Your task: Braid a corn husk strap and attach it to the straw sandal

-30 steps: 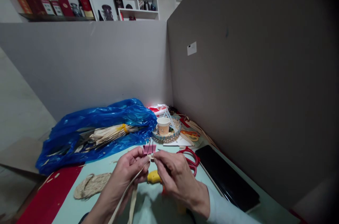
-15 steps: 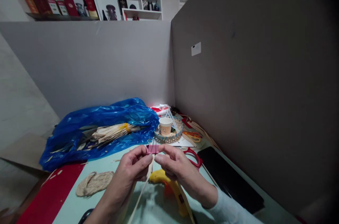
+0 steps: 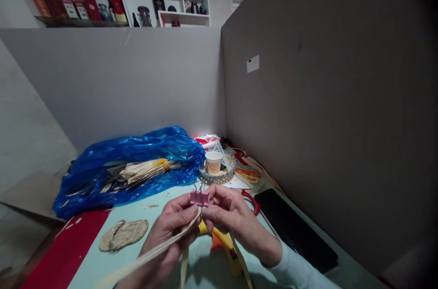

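Note:
Pale flat plant-fibre strips (image 3: 160,249) come together under a pink binder clip (image 3: 199,198), its wire arms pointing up. My left hand (image 3: 169,229) is closed on the strips just below the clip's left end, and one long strip runs over it toward the lower left. On the other side my right hand (image 3: 232,216) pinches the strips at the clip's right end, the fingertips touching the clip. Other strips hang down between and below the hands. Partly behind my right hand lies a curved yellow object (image 3: 224,239) with an orange part.
A small woven slipper-shaped piece (image 3: 123,235) lies left. Behind are a blue plastic bag (image 3: 137,147) with a tied fibre bundle (image 3: 145,171), and a paper cup (image 3: 214,163) in a basket (image 3: 232,166). Orange scissors (image 3: 251,176) and a flat black object (image 3: 296,229) lie right.
The clip has come slightly lower and tilted so more of its face and wire arms show. The long strip has swung out to the left over my left hand.

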Demonstrator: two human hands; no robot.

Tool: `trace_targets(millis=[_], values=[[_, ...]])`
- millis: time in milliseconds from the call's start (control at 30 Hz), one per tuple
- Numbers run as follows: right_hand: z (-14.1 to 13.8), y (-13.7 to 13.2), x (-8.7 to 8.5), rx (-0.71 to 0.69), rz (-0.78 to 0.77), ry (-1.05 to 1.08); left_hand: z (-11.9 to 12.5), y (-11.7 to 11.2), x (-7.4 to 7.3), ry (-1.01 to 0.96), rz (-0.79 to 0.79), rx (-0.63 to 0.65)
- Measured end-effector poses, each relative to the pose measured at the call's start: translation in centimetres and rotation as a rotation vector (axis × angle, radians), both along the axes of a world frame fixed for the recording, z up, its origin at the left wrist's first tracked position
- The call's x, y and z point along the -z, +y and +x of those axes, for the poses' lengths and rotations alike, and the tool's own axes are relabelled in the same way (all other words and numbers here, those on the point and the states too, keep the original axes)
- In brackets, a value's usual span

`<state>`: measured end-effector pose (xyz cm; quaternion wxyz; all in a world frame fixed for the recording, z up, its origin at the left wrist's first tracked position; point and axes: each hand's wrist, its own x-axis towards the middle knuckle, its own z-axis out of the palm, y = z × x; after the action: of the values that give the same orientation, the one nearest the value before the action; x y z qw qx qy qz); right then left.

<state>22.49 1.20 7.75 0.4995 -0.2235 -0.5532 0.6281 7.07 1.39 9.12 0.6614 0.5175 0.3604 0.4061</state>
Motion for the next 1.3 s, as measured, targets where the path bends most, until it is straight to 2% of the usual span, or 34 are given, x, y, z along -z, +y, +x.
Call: trace_targets(millis=[100, 167, 267, 367, 433, 500, 600, 700, 833, 967, 1067, 1167, 1300], values=[[0.0, -0.1, -0.1, -0.033, -0.038, 0.031, 0.0, 0.1, 0.2, 0.046, -0.008, 0.049], [0.1, 0.2, -0.2, 0.008, -0.048, 0.017, -0.6, 0.7, -0.1, 0.110, 0.058, 0.061], [0.4, 0.6, -0.3, 0.160, -0.022, -0.015, -2.2, 1.8, -1.2, 0.250, 0.216, -0.025], [0.4, 0.6, -0.3, 0.367, 0.095, -0.121, -3.3, 1.8, -2.2, 0.368, 0.338, -0.172], [0.2, 0.3, -0.1, 0.487, 0.188, -0.230, -3.1, 1.2, -2.4, 0.435, 0.398, -0.212], [-0.2, -0.2, 0.1, 0.547, 0.264, -0.313, -2.5, 0.3, -2.1, 0.538, 0.496, -0.217], [-0.7, -0.9, 0.2, 0.526, 0.322, -0.336, -1.6, -0.5, -1.4, 0.647, 0.686, -0.205], [-0.7, -1.4, 0.0, 0.468, 0.332, -0.318, -1.6, -0.4, -0.9, 0.650, 0.786, -0.225], [-0.3, -1.7, -0.3, 0.435, 0.392, -0.384, -2.1, -0.4, -1.4, 0.709, 0.872, -0.179], [0.0, -1.9, -0.8, 0.519, 0.536, -0.502, -1.9, -1.1, -2.5, 0.642, 0.788, -0.139], [0.1, -2.0, -1.0, 0.501, 0.618, -0.529, -1.4, -1.2, -2.8, 0.564, 0.653, -0.148], [0.2, -2.0, -1.0, 0.471, 0.637, -0.537, -1.2, -0.7, -2.5, 0.451, 0.515, -0.181], [0.2, -1.9, -0.8, 0.526, 0.617, -0.542, -1.3, -0.5, -2.2, 0.304, 0.393, -0.153]])
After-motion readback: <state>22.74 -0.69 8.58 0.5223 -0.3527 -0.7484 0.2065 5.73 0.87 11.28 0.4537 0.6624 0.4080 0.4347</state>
